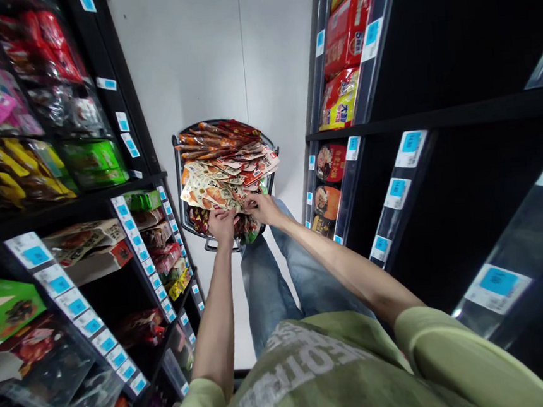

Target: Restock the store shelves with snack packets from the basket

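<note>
A black shopping basket [182,202] in front of my legs is full of packaged snacks. Cream-coloured snack packets [208,193] are fanned across its middle, and a row of orange-brown snack packets [209,139] fills the far side. My left hand [223,225] is closed at the near edge of the cream packets, fingers curled onto one. Beside it, my right hand [262,208] pinches the near right edge of the same group. Dark red packets [199,220] lie under and left of my left hand. My fingertips are partly hidden among the packaging.
Black shelves with blue-and-white price tags [89,324] rise closely on both sides. The left ones hold bagged snacks [12,169] and open cartons [89,245]. On the right are red noodle packs [347,38] and round tubs [329,163]. Pale floor [201,51] runs ahead between them.
</note>
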Motion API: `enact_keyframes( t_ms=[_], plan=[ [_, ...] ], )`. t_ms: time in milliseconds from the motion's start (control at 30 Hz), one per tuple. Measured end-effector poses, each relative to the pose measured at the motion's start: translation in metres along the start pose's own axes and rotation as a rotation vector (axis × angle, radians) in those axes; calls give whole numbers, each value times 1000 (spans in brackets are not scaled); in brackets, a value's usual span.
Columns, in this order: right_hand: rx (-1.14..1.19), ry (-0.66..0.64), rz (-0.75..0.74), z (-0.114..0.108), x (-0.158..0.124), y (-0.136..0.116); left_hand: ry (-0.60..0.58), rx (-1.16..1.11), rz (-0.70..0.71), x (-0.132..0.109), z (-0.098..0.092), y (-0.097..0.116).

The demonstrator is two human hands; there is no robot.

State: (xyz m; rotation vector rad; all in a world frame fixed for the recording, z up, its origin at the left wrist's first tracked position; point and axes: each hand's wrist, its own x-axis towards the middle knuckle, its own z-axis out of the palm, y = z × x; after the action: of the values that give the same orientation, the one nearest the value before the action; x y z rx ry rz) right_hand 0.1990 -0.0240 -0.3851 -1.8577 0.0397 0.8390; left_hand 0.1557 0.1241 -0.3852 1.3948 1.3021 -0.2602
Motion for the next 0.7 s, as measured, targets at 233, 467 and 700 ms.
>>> enact_keyframes(
  t_ms=[233, 467, 700],
  plan=[
    [-35, 117, -28, -21, -30, -19, 286, 66, 202, -50, -21, -7],
    [120, 101, 60, -67, -133, -96, 272, 97, 251, -176, -103, 6],
    [269, -139, 145, -71, -219, -142, -60, 79, 265, -254, -159, 32]
  ],
)
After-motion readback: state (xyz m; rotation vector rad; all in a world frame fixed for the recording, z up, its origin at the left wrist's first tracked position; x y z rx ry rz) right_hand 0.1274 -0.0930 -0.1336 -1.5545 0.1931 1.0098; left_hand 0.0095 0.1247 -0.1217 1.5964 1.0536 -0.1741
